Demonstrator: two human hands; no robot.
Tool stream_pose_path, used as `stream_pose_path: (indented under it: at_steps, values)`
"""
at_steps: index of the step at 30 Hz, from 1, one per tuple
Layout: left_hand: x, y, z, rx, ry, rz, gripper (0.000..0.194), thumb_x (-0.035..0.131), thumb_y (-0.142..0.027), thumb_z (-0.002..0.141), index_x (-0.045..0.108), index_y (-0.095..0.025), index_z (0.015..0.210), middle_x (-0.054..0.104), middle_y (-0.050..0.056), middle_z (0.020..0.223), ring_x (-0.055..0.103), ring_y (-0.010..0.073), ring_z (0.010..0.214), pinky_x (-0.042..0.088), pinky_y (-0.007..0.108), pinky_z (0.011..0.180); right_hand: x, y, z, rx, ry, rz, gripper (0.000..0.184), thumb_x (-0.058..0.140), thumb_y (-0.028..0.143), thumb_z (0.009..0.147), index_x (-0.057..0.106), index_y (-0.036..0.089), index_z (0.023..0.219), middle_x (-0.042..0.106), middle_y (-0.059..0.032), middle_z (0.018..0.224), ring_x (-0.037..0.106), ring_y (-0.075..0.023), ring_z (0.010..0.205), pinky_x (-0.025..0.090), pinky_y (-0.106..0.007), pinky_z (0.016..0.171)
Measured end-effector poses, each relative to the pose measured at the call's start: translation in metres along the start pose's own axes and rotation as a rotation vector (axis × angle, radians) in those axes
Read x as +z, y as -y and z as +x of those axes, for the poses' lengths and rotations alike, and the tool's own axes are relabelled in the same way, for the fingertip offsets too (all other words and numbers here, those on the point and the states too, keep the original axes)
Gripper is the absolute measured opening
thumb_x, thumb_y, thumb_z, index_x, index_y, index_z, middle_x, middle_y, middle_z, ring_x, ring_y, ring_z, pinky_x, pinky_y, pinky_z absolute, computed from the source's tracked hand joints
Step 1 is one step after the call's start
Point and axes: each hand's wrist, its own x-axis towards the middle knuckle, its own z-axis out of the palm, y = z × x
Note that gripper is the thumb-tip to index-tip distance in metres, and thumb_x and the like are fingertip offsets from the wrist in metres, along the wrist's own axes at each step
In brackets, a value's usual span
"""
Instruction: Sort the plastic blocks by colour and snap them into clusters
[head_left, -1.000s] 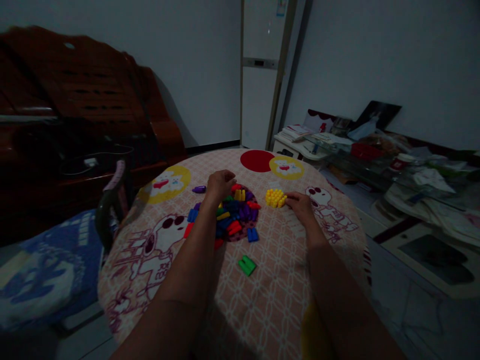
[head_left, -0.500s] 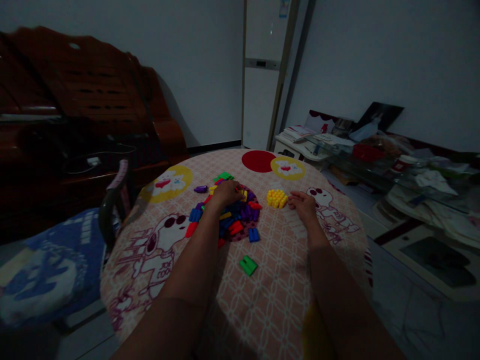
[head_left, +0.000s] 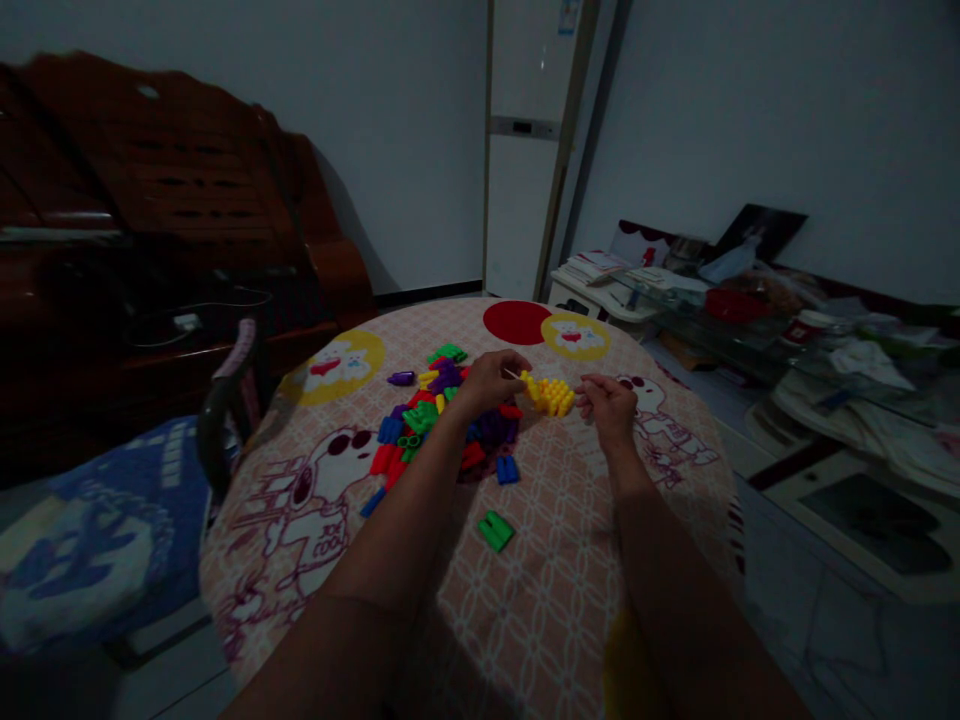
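Observation:
My left hand (head_left: 493,382) pinches a yellow building block (head_left: 529,385) at the left edge of a cluster of yellow building blocks (head_left: 556,398). On the cluster's other side is my right hand (head_left: 611,408), its fingers curled together with the tips at the cluster's edge. Whether they grip anything there is too dark and small to make out. Left of the cluster, partly behind my left hand and forearm, lies a pile of red, green, blue, purple and yellow blocks (head_left: 422,416). A blue block (head_left: 508,470) and a green block (head_left: 496,531) lie apart, nearer to me.
A patterned cloth covers the round table (head_left: 555,600). One purple block (head_left: 401,379) lies at the pile's left. A chair (head_left: 217,440) with a blue cushion stands at the left, before a wooden bench (head_left: 187,190). A cluttered glass-topped stand (head_left: 720,350) is at the right.
My left hand has moved right from over the pile to the yellow cluster, bringing a yellow block. More of the pile shows now. My right hand has stayed beside the cluster, fingers more curled.

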Motion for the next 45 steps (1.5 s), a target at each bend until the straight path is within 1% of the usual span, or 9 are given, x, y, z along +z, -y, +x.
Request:
stream_pose_path:
  at_steps: [5, 12, 17, 22, 30, 34, 37, 40, 45]
  values:
    - [0.025, -0.007, 0.001, 0.104, 0.053, 0.078, 0.033, 0.061, -0.008, 0.067, 0.071, -0.016, 0.097, 0.076, 0.003, 0.095, 0.07, 0.0151, 0.078, 0.056, 0.025, 0.071, 0.004, 0.008, -0.006, 0.03, 0.081, 0.015, 0.032, 0.072, 0.045, 0.068, 0.071, 0.016, 0.081, 0.07, -0.0032, 0.063, 0.056, -0.0119, 0.044, 0.038, -0.021, 0.037]
    - [0.028, -0.01, -0.001, 0.185, 0.068, 0.079, 0.03, 0.062, -0.012, 0.071, 0.07, -0.016, 0.1, 0.076, 0.003, 0.094, 0.069, 0.0147, 0.079, 0.054, 0.024, 0.073, 0.005, 0.015, -0.01, 0.073, 0.245, 0.01, 0.032, 0.075, 0.045, 0.067, 0.073, 0.015, 0.079, 0.067, -0.0006, 0.056, 0.051, -0.0101, 0.039, 0.034, -0.02, 0.034]
    - [0.027, -0.013, -0.004, 0.096, 0.092, 0.341, 0.022, 0.068, -0.018, 0.073, 0.07, -0.014, 0.094, 0.074, 0.003, 0.086, 0.067, 0.0157, 0.075, 0.051, 0.025, 0.071, 0.003, 0.014, -0.009, 0.102, 0.174, -0.013, 0.031, 0.074, 0.046, 0.066, 0.069, 0.016, 0.069, 0.063, 0.0003, 0.051, 0.048, -0.0093, 0.036, 0.032, -0.02, 0.033]
    - [0.038, -0.019, -0.009, 0.041, 0.093, 0.566, 0.023, 0.067, -0.024, 0.078, 0.07, -0.015, 0.098, 0.074, 0.008, 0.094, 0.069, 0.0213, 0.087, 0.051, 0.029, 0.077, 0.0, 0.008, -0.006, 0.131, 0.124, 0.004, 0.03, 0.073, 0.045, 0.064, 0.068, 0.016, 0.068, 0.064, -0.0008, 0.052, 0.048, -0.0091, 0.037, 0.031, -0.019, 0.032]
    - [0.065, -0.02, -0.019, 0.024, 0.068, 0.65, 0.032, 0.061, -0.026, 0.086, 0.061, -0.014, 0.115, 0.072, 0.012, 0.109, 0.068, 0.0244, 0.1, 0.05, 0.03, 0.081, -0.003, 0.0, -0.004, 0.139, 0.101, -0.025, 0.029, 0.072, 0.046, 0.065, 0.067, 0.017, 0.067, 0.062, 0.0005, 0.051, 0.046, -0.0083, 0.036, 0.031, -0.019, 0.033]
    - [0.069, -0.018, -0.02, 0.059, 0.07, 0.625, 0.034, 0.06, -0.025, 0.087, 0.059, -0.012, 0.119, 0.07, 0.013, 0.11, 0.067, 0.0234, 0.1, 0.05, 0.03, 0.08, -0.003, 0.001, -0.005, 0.147, 0.099, -0.038, 0.029, 0.073, 0.046, 0.065, 0.068, 0.017, 0.069, 0.063, 0.0002, 0.052, 0.047, -0.0087, 0.036, 0.031, -0.019, 0.033]
    - [0.055, -0.016, -0.014, 0.085, 0.015, 0.574, 0.032, 0.066, -0.025, 0.083, 0.061, -0.014, 0.113, 0.071, 0.01, 0.105, 0.066, 0.0218, 0.096, 0.05, 0.029, 0.081, -0.003, 0.002, -0.005, 0.146, 0.089, -0.047, 0.029, 0.072, 0.045, 0.066, 0.068, 0.016, 0.068, 0.062, 0.0001, 0.051, 0.045, -0.008, 0.036, 0.03, -0.019, 0.032]
    - [0.019, -0.008, -0.005, 0.035, -0.102, 0.553, 0.022, 0.067, -0.024, 0.083, 0.066, -0.016, 0.104, 0.072, 0.008, 0.097, 0.066, 0.0203, 0.091, 0.049, 0.029, 0.082, -0.005, 0.0, -0.005, 0.137, 0.084, -0.047, 0.028, 0.07, 0.044, 0.068, 0.069, 0.016, 0.069, 0.063, 0.0, 0.052, 0.046, -0.0076, 0.036, 0.03, -0.019, 0.033]
    - [-0.055, 0.028, -0.009, -0.339, -0.281, 0.686, 0.024, 0.058, -0.023, 0.089, 0.072, -0.015, 0.107, 0.073, 0.012, 0.109, 0.065, 0.0259, 0.105, 0.047, 0.035, 0.093, -0.005, -0.005, -0.004, 0.148, 0.07, -0.056, 0.027, 0.069, 0.043, 0.069, 0.068, 0.016, 0.068, 0.062, 0.0001, 0.052, 0.046, -0.0075, 0.037, 0.03, -0.018, 0.033]
